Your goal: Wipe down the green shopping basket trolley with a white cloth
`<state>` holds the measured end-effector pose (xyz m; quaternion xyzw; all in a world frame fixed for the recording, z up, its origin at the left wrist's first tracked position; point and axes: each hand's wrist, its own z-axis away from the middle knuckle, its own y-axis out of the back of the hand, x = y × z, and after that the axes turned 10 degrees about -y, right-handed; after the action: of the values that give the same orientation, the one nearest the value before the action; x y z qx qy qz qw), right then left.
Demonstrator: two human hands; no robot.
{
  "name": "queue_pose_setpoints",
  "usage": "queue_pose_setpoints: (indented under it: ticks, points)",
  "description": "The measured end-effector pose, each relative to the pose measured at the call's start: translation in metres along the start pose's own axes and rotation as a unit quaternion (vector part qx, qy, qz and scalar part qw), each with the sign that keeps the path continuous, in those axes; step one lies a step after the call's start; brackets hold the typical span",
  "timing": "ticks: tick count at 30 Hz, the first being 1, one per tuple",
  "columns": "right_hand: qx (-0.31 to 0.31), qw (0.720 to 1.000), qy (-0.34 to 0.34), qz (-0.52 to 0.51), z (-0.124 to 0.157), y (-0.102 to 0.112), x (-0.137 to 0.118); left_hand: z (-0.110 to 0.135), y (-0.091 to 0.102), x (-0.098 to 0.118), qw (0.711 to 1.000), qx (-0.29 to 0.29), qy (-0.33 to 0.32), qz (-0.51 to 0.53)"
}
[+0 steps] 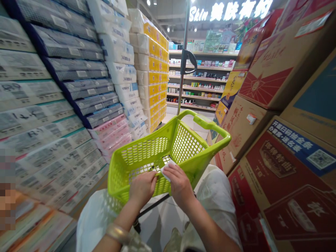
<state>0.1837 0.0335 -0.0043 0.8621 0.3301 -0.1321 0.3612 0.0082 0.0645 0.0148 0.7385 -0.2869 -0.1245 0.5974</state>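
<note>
Left hand [142, 187]: curled over the near rim of the green basket [147, 154], fingers bent down tight around the plastic edge, knuckles toward the camera. A pale bangle [117, 232] sits on that wrist.

Right hand [179, 183]: just beside the left, resting at the same rim. Its fingers [172, 170] are partly closed, pinching a small white cloth [166, 168] against the inner wall of the basket; thumb and forefinger seem to meet on it, though the grip is half hidden by the hand itself.

White cloth: a folded scrap, only its top edge showing above the right hand, touching the mesh inside the basket near the rim.

Green basket: lime plastic, open lattice sides, tilted with its mouth toward the person and its near edge against the lap. A thick moulded handle [210, 126] runs along the far right edge. A grey metal pole [183, 70] with a dark grip rises behind it.

Left side: stacked packs of tissue paper [78, 70] in grey, blue, pink and yellow wrap, close beside the basket.

Right side: red and brown cardboard cartons [275, 157] piled high, near the person's knee.

Background: shop shelves [202, 80] of small goods under a lit sign, well apart.
</note>
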Motion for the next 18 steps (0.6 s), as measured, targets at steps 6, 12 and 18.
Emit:
queue_pose_setpoints:
  ticks: [6,12,18]
  points:
    - [0.119,0.991,-0.055,0.037,-0.003,0.030,0.029,0.002,-0.002,-0.002,1.000,-0.025,0.016,0.000]
    - [0.050,0.998,-0.022,0.025,0.006,0.006,-0.002,0.007,-0.001,0.010,1.000,-0.005,0.007,0.015]
    - [0.053,0.998,-0.022,0.022,0.005,0.022,0.009,0.013,0.000,0.011,1.000,0.003,0.002,0.023]
